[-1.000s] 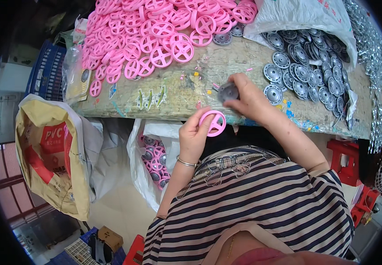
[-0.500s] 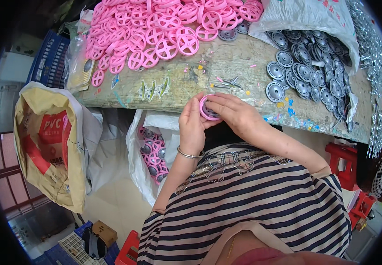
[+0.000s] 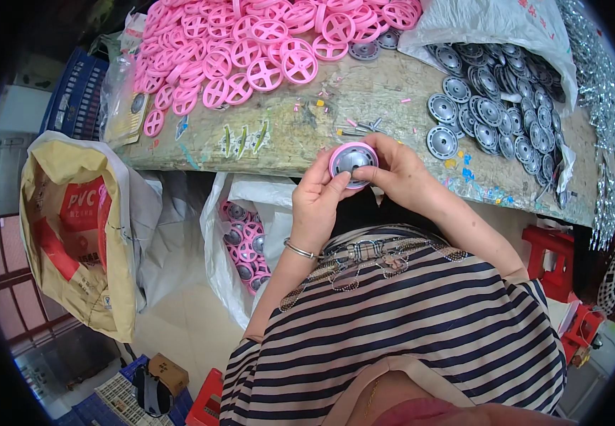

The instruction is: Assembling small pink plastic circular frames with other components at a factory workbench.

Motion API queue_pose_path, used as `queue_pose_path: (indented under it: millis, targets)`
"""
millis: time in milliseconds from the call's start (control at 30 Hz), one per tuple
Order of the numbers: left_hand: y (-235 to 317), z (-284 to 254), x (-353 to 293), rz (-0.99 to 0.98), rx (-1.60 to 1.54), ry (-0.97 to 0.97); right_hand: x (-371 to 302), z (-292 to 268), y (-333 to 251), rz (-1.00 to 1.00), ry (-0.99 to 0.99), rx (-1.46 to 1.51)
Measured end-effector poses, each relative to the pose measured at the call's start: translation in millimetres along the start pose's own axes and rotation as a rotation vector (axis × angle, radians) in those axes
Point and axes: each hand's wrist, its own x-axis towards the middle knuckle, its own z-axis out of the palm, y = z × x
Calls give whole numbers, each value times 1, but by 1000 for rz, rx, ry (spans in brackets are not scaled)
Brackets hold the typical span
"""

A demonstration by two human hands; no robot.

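Between my two hands, at the table's front edge, is a pink toy wheel [image 3: 354, 165] with a grey hubcap disc set inside its rim. My left hand [image 3: 318, 190] grips it from the left, thumb on the lower part of the disc. From the right my right hand [image 3: 395, 172] holds the same wheel, its thumb pressed on the disc face and fingers curled behind the rim. The fingertips behind the wheel are hidden. A large heap of pink wheel rims [image 3: 265, 73] lies at the back of the table, and loose grey hubcap discs [image 3: 442, 142] lie to the right.
A white sack [image 3: 492, 25] spills more discs onto the worn table [image 3: 286, 153]. Small metal pins [image 3: 363, 126] lie beyond my hands. Below the edge, a white bag [image 3: 219, 284] holds pink wheels with grey discs. A yellow paper sack [image 3: 119, 248] stands open at left; red stools [image 3: 552, 263] stand right.
The wheel has turned so its disc faces me more, and it has moved slightly right. My right fingers have gone from the disc to behind the rim; both thumbs now press its face.
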Motion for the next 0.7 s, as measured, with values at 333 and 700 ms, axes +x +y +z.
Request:
queue_pose_path:
  millis: [333, 700]
  targets:
    - [-5, -18, -8, 238, 142, 251, 10, 13, -2, -96, 1, -46]
    - [9, -166, -85, 235, 1178, 614, 150, 14, -2, -568, 426, -699]
